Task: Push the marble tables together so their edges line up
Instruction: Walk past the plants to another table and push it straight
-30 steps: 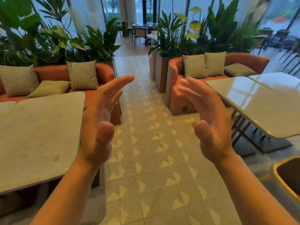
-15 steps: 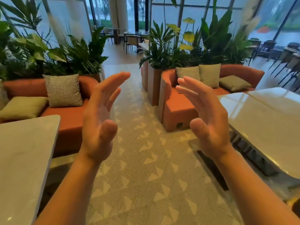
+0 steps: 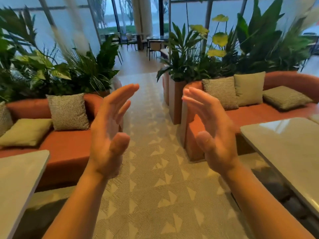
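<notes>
Reaching forward over the patterned carpet (image 3: pixel 151 195), both bare forearms rise from the near edge toward the middle of the scene, with the hands raised and their palms turned toward each other. The left hand (image 3: pixel 110 133) is flat and empty, its fingers straight and together, pointing up and far, the thumb bent in across the palm. The right hand (image 3: pixel 214 131) mirrors it, also empty, fingers stretched out and slightly spread, thumb lifted near the palm. The two hands stay apart and touch nothing. One marble table (image 3: pixel 19 180) sits at the near left, only its corner showing, and another marble table (image 3: pixel 286 147) sits at the right, both well apart with the carpet aisle between them. Orange sofas (image 3: pixel 67 144) with cushions (image 3: pixel 68 112) stand farther back, with leafy plants (image 3: pixel 82 69) behind them.
</notes>
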Tool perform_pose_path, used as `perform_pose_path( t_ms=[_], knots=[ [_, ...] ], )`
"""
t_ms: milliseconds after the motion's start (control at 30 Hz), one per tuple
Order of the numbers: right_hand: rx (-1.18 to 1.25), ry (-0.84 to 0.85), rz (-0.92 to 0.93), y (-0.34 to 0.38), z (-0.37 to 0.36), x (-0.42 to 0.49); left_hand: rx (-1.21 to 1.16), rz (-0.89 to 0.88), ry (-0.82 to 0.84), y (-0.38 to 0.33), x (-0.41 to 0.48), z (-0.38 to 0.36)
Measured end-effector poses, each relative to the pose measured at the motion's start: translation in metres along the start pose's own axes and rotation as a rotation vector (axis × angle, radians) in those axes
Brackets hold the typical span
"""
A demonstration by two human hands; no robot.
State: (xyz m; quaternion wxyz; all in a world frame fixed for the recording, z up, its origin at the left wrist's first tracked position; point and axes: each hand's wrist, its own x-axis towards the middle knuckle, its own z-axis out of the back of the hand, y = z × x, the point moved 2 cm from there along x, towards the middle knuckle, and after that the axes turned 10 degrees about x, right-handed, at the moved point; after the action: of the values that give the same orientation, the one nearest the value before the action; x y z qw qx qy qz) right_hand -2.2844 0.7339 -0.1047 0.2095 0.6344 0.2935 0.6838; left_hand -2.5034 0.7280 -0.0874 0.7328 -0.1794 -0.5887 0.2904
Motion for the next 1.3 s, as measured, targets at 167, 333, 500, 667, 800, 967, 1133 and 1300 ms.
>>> perform_pose_path(
  t_ms=[167, 333, 500, 667, 800, 967, 1133, 1300],
  knots=[
    [0.074, 0.069, -0.022, -0.075, 0.023, 0.077, 0.074, 0.054, -0.072, 0.06, 0.065, -0.02],
    [0.159, 0.091, -0.048, -0.168, 0.035, 0.143, 0.106, 0.104, -0.117, 0.143, 0.118, -0.033],
    [0.161, 0.1, -0.021, -0.264, 0.035, 0.219, 0.103, 0.108, -0.164, 0.246, 0.175, -0.032],
    [0.149, 0.103, -0.035, -0.356, 0.039, 0.307, 0.044, 0.106, -0.176, 0.349, 0.265, -0.029],
    [0.135, 0.066, -0.037, -0.422, 0.055, 0.37, 0.018, 0.107, -0.151, 0.421, 0.333, -0.033],
    [0.137, 0.052, -0.048, -0.518, 0.081, 0.442, 0.026, 0.104, -0.114, 0.519, 0.406, -0.045],
    [0.145, 0.063, -0.042, -0.62, 0.102, 0.521, 0.073, 0.129, -0.135, 0.615, 0.476, -0.062],
    [0.19, 0.118, -0.045, -0.712, 0.114, 0.615, 0.142, 0.134, -0.214, 0.696, 0.558, -0.06]
  ],
)
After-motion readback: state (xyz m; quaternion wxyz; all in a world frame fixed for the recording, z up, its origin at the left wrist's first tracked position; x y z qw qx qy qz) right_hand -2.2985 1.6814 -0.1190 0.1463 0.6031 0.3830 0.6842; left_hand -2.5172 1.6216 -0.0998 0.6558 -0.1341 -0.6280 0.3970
